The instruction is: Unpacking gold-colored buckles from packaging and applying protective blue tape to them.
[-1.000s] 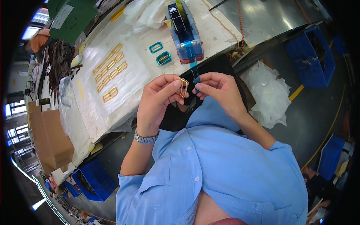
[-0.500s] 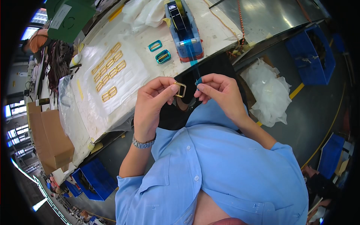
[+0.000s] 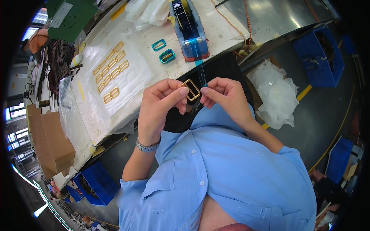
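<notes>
A gold rectangular slide buckle (image 3: pixel 195 92) is pinched between the thumb and fingers of my left hand (image 3: pixel 163 96), over my lap. Close to its right side, my right hand (image 3: pixel 223 94) grips the end of a strip of blue clear tape (image 3: pixel 199 67). That strip runs, stretched, down from a blue tape dispenser (image 3: pixel 189 34) at the table edge. Left of the dispenser lie two buckles wrapped in blue tape, one (image 3: pixel 158 45) farther away and one (image 3: pixel 167 56) nearer. Several bare gold buckles (image 3: pixel 111 69) sit in rows on a white sheet.
The white sheet (image 3: pixel 133 82) covers part of the worktable (image 3: pixel 227 32). White plastic bags (image 3: pixel 144 15) and a green box (image 3: pixel 71 21) are at the back. A cardboard box (image 3: pixel 56 142) stands at left; a box of clear bags (image 3: pixel 275 92) and blue crates (image 3: pixel 320 56) are on the right.
My left hand has turned the buckle so its opening faces up more. My right hand has drawn the tape slightly lower, and the strip shows longer and wider.
</notes>
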`<state>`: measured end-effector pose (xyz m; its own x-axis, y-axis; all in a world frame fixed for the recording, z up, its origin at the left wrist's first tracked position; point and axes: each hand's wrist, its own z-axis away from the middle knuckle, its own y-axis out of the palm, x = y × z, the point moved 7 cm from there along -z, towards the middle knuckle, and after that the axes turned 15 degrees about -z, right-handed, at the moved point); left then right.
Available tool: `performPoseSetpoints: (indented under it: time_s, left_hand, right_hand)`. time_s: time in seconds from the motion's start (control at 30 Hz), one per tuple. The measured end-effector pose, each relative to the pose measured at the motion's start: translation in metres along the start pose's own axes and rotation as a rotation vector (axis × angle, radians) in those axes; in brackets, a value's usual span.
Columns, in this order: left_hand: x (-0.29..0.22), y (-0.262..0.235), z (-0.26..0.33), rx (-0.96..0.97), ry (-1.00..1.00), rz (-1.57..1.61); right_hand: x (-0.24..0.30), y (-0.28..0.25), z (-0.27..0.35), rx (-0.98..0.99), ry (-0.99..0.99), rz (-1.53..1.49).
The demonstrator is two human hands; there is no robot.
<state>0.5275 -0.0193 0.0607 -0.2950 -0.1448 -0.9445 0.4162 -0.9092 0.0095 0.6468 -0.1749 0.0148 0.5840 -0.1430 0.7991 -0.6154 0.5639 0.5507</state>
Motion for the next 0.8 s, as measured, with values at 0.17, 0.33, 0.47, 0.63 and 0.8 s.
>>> performPoseSetpoints:
  time_s: [0.17,0.33,0.47,0.63,0.8]
  left_hand:
    - [-0.009,0.004,-0.006,0.032,0.008,-0.049]
    - [-0.012,0.007,-0.010,0.079,0.052,-0.046]
    - [-0.014,0.008,-0.010,0.020,0.098,-0.065]
    - [-0.010,0.011,-0.011,0.026,0.067,-0.044]
    - [-0.007,0.018,-0.012,0.035,0.066,-0.057]
  right_hand:
    - [0.002,0.003,0.003,0.002,-0.033,0.001]
    - [0.004,0.006,0.007,0.014,-0.046,0.008]
    - [0.002,0.006,0.010,0.018,-0.040,0.033]
    - [-0.003,0.002,0.009,-0.007,-0.033,0.044]
    - [-0.005,0.002,0.009,-0.013,-0.035,0.032]
